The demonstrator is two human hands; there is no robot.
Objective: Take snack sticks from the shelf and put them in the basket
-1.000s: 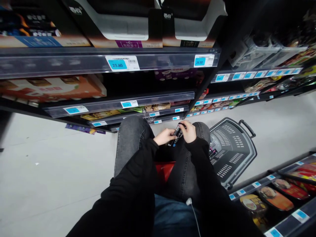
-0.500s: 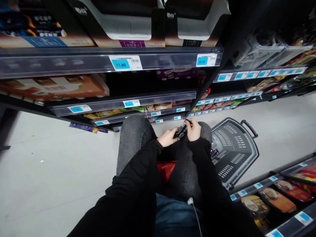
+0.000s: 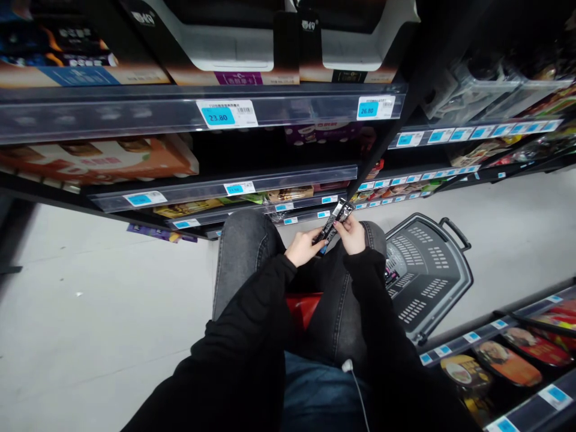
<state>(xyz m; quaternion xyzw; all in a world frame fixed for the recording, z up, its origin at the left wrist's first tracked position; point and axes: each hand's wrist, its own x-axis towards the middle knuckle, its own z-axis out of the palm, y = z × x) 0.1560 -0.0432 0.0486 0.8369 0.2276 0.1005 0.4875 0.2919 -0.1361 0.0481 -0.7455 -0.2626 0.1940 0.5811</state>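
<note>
A slim black packet (image 3: 330, 225) with pale print and silvery ends is held between both hands above the knees, slanting up to the right. My left hand (image 3: 304, 246) pinches its lower end, thumb on top. My right hand (image 3: 351, 234) has thumb and fingertips on its right side near the upper end. What the packet contains is hidden. Just beyond it, low shelves carry packaged goods, and a shelf price tag (image 3: 324, 214) shows close to the packet's top.
A dark grey shopping basket (image 3: 434, 261) stands on the floor to the right, with something small and partly hidden inside. Shelves with price tags, boxes (image 3: 96, 159) and cartons rise ahead. Another shelf with packaged bowls (image 3: 508, 363) borders the lower right. A white earphone (image 3: 347, 365) hangs before my body.
The packet's upper end now extends past the right fingers, where before the right hand covered it. My right hand has moved slightly down along it; the left hand barely shifted.
</note>
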